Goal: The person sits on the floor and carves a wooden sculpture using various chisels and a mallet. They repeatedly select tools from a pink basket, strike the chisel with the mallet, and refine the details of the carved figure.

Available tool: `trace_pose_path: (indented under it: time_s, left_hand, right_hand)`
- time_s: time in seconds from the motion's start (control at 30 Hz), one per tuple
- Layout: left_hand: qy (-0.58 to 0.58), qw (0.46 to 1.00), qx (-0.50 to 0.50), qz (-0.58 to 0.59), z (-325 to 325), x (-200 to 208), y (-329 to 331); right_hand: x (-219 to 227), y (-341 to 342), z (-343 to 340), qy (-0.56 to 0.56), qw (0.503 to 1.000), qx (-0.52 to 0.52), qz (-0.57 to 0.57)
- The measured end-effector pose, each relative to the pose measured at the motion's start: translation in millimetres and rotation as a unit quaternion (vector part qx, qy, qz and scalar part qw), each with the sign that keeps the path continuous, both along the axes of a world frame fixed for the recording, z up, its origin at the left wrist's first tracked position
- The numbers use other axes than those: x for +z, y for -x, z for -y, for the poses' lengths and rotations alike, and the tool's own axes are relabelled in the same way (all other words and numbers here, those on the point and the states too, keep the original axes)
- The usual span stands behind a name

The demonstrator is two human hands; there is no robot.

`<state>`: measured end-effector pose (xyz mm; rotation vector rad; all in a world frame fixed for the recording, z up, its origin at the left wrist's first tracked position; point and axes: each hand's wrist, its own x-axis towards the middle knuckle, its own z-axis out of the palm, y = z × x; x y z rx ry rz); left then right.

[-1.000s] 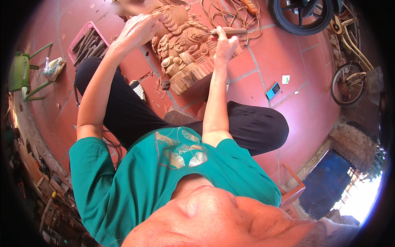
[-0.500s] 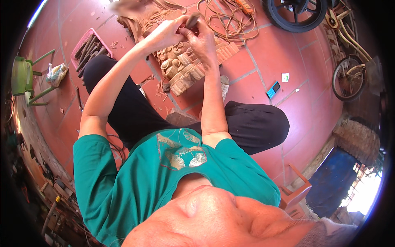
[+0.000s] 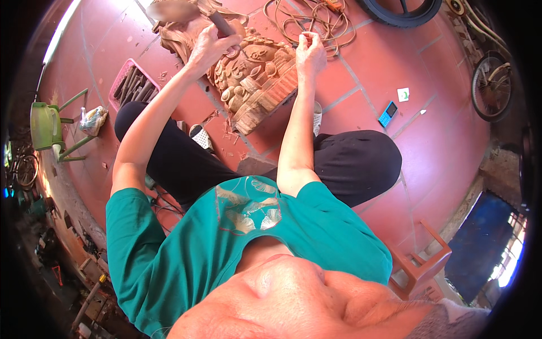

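Note:
My left hand is closed around a dark, rod-shaped tool, which slants up and to the left over a carved wooden piece. The carving is brown, with rounded relief shapes and a stepped edge, and it lies on the tiled floor beyond my crossed legs. To the right of the carving's stepped edge is my right hand, raised with its fingertips pinched together. Whatever is between those fingertips, if anything, is too small to make out.
A pink basket of dark sticks and a green stool with a plastic bag stand left. Beyond my right hand lies a coiled orange cord. A blue phone, a black wheel and a brown chair are right.
My hands were together at the dark tool and have parted. The left hand has moved left with the tool; the right has let go and moved right. The view has shifted slightly.

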<state>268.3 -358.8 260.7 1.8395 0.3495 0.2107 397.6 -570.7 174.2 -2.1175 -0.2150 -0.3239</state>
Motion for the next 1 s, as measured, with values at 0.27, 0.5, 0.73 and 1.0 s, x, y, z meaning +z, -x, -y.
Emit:
trace_pose_path:
  time_s: [0.27, 0.5, 0.73, 1.0]
  left_hand:
    - [0.007, 1.0, 0.006, -0.01, 15.0, -14.0, -13.6]
    - [0.044, 0.999, 0.015, 0.007, 9.1, -32.1, -10.9]
    - [0.001, 1.0, 0.009, -0.009, 15.0, -33.8, -10.5]
    - [-0.267, 0.963, -0.029, 0.006, 36.0, -29.7, -2.0]
  right_hand:
    - [-4.3, -1.8, -3.1, 0.06, 0.998, 0.001, 0.03]
    - [-2.1, -1.0, -5.8, 0.072, 0.996, -0.011, 0.043]
    - [1.1, -0.3, -6.5, 0.088, 0.995, -0.016, 0.043]
    - [-0.3, 0.0, -6.9, 0.091, 0.995, -0.013, 0.035]
